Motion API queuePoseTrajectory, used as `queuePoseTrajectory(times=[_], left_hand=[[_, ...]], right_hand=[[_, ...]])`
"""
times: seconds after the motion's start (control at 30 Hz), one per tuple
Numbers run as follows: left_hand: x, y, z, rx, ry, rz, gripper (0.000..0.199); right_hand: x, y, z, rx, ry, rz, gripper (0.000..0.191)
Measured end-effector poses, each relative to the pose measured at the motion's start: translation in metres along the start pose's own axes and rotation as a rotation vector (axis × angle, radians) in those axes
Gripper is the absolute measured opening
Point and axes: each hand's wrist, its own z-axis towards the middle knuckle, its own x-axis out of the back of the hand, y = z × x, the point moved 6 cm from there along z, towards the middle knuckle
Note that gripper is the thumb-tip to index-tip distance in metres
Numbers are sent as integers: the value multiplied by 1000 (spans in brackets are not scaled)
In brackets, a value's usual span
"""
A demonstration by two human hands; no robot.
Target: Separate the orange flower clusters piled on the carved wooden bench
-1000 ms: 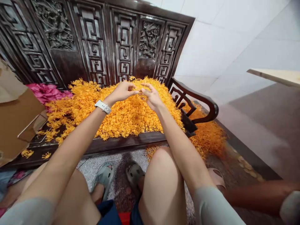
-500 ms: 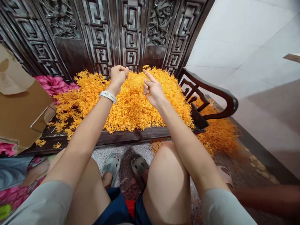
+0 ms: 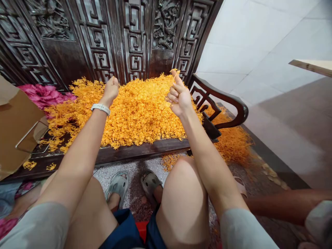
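Orange plastic flower pieces lie heaped on the dark wooden bench. Above the left part of the heap, my left hand is closed, its fingertips turned away; what it grips, if anything, is too small to make out. My right hand is raised over the heap's right side. It pinches a small orange piece between thumb and index finger, with the other fingers curled. The two hands are well apart.
Pink flowers and a cardboard box with a metal wire handle are at the left. The curved armrest rises at the right, and orange strands are piled beyond it. Other people's limbs show at both sides.
My hands have moved farther apart, the left one to the left and the right one to the right. The view has shifted slightly to the right.
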Motion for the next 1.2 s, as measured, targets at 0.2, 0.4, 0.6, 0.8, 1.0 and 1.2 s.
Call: queuePoseTrajectory(times=[0.2,0.4,0.6,0.8,1.0,1.2], left_hand=[[-72,92,-37,-235,-186,-6,52],[-118,160,-81,-376,-615,-223,56],[-121,141,-79,-225,-490,-247,47],[-108,126,-60,-200,-183,-168,39],[-91,118,-48,-153,-15,-160,34],[-83,101,-37,3,15,-348,37]], right_hand=[[1,1,-4,-43,-38,-54,38],[-4,13,-8,-148,-332,-88,39],[9,26,-3,-138,-204,2,23],[18,34,17,99,-36,-220,8],[-12,12,9,561,6,-819,12],[-78,18,-18,654,-423,-1381,22]])
